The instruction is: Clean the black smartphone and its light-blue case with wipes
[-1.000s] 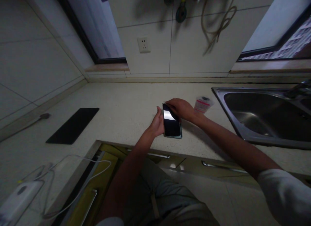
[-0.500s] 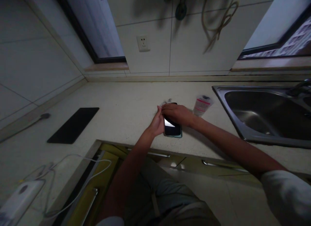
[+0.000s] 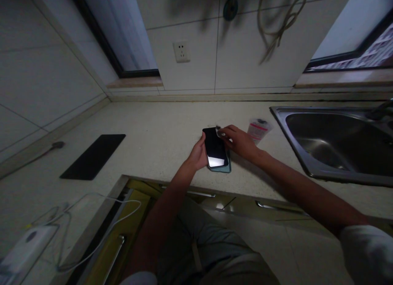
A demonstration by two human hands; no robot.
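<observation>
A black smartphone (image 3: 215,148) with a bright reflection on its lower screen rests at a slant over a teal flat piece (image 3: 225,168), perhaps a phone case. My left hand (image 3: 198,154) grips the phone's left edge, thumb near the top corner. At the upper right corner of the phone, the fingers of my right hand (image 3: 238,140) are pinched on a small whitish thing, too small to name. Just beyond the right hand lies a clear plastic pouch (image 3: 258,129) with pink-red stripes and something dark at its far end.
A steel sink (image 3: 307,170) is set into the counter (image 3: 159,133) at the right. To the left lie a black flat panel (image 3: 93,156) and a white box-like device (image 3: 29,248) with cables. A wall socket (image 3: 181,52) sits above the counter.
My right hand has moved right, off the upper screen to the phone's upper right corner, uncovering the screen. The phone has shifted slightly upward, showing more of the teal piece.
</observation>
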